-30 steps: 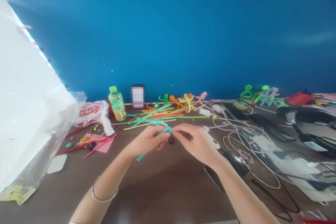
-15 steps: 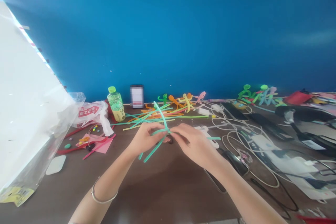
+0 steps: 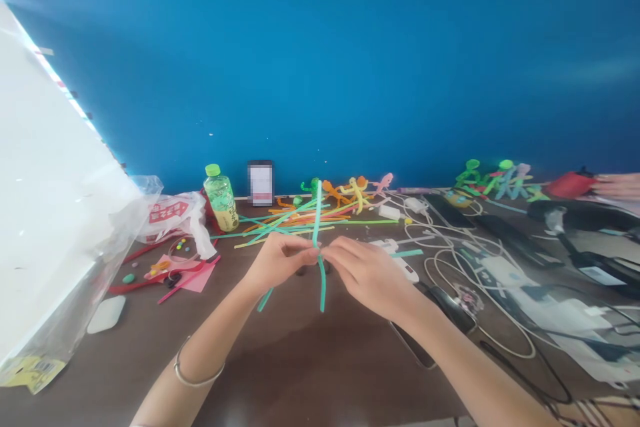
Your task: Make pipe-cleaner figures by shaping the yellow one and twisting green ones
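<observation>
Both hands are pinched narrow, the left hand [image 3: 277,265] and the right hand [image 3: 367,273] meeting at the fingertips on an upright teal pipe cleaner [image 3: 317,213] — held near its middle, above the worktop [image 3: 325,360] and just nearer than the heap of coloured pipe cleaners [image 3: 295,220].

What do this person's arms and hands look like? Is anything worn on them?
The left forearm and right forearm are bare, with no sleeves. The left hand and right hand show no gloves or rings. A thin metal bangle circles the left forearm.
</observation>
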`<state>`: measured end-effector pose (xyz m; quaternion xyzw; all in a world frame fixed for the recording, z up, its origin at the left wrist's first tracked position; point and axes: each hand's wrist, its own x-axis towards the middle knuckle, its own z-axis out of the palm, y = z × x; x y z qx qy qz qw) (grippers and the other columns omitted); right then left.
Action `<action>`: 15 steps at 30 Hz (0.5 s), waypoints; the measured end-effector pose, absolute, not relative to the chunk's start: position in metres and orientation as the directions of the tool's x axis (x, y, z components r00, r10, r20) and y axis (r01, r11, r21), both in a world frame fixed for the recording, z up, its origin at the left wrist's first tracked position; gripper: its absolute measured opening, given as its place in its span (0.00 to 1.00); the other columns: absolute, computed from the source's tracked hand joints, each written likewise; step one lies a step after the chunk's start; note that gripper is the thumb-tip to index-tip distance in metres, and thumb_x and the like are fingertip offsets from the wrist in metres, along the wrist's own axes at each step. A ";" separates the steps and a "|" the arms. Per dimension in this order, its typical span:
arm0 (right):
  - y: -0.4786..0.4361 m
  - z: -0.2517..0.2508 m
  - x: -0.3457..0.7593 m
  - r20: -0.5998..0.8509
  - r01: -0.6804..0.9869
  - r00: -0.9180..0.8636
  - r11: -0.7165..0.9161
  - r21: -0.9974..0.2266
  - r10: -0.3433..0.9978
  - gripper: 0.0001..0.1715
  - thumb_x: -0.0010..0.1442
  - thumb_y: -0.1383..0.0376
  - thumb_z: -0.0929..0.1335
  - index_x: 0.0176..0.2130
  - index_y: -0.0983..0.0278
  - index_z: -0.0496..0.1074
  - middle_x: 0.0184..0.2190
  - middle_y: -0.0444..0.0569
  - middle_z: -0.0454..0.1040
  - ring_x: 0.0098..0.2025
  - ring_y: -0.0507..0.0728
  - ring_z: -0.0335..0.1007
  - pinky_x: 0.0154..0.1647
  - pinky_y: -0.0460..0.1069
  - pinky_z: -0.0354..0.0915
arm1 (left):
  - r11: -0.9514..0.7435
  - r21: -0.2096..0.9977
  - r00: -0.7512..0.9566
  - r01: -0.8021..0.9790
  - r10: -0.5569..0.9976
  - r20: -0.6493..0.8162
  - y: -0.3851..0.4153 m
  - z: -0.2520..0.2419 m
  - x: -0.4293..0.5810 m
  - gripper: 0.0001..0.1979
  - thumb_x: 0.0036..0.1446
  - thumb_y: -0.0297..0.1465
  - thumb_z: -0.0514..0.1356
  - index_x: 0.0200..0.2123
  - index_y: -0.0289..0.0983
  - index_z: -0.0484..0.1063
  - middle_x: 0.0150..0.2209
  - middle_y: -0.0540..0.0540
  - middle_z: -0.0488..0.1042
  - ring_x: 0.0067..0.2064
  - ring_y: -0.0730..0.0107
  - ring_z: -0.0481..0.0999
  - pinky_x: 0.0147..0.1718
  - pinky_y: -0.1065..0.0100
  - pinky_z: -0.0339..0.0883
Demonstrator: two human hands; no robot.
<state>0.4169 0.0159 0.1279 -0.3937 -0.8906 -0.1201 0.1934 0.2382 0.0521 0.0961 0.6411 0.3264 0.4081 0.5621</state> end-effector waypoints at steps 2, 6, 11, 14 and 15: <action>0.017 0.128 0.418 0.412 0.747 -0.616 0.664 0.033 0.672 0.13 0.60 0.70 0.57 0.34 0.64 0.69 0.27 0.48 0.69 0.27 0.52 0.63 0.27 0.45 0.55 | -0.057 0.994 0.444 -0.089 0.891 0.090 0.052 0.095 0.238 0.14 0.44 0.38 0.64 0.30 0.32 0.75 0.29 0.43 0.75 0.31 0.65 0.74 0.33 0.63 0.70; 0.019 0.130 0.419 0.388 0.732 -0.624 0.681 -0.013 0.678 0.12 0.60 0.69 0.58 0.33 0.64 0.69 0.27 0.47 0.69 0.28 0.52 0.63 0.28 0.45 0.56 | 0.024 0.989 0.478 -0.144 0.877 0.049 0.052 0.094 0.239 0.15 0.42 0.37 0.65 0.31 0.31 0.74 0.29 0.42 0.75 0.31 0.64 0.75 0.35 0.62 0.70; 0.023 0.129 0.423 0.519 0.701 -0.547 0.698 -0.145 0.657 0.11 0.61 0.66 0.59 0.33 0.63 0.70 0.27 0.47 0.71 0.31 0.52 0.65 0.32 0.46 0.58 | -0.065 0.989 0.484 -0.131 0.867 0.121 0.049 0.097 0.240 0.13 0.44 0.36 0.64 0.30 0.32 0.75 0.29 0.42 0.75 0.30 0.66 0.74 0.33 0.64 0.69; 0.026 0.126 0.425 0.571 0.676 -0.452 0.681 -0.282 0.686 0.09 0.59 0.64 0.61 0.32 0.62 0.70 0.27 0.47 0.72 0.30 0.52 0.66 0.32 0.47 0.59 | -0.116 0.985 0.469 -0.124 0.868 0.162 0.047 0.100 0.239 0.12 0.46 0.36 0.63 0.31 0.32 0.76 0.27 0.42 0.75 0.29 0.67 0.74 0.31 0.66 0.69; 0.026 0.124 0.424 0.582 0.665 -0.422 0.674 -0.323 0.695 0.08 0.59 0.64 0.62 0.31 0.62 0.70 0.26 0.46 0.72 0.30 0.52 0.67 0.33 0.47 0.60 | -0.119 0.983 0.470 -0.139 0.866 0.172 0.047 0.101 0.239 0.12 0.46 0.36 0.62 0.32 0.32 0.76 0.27 0.42 0.75 0.29 0.66 0.74 0.31 0.66 0.69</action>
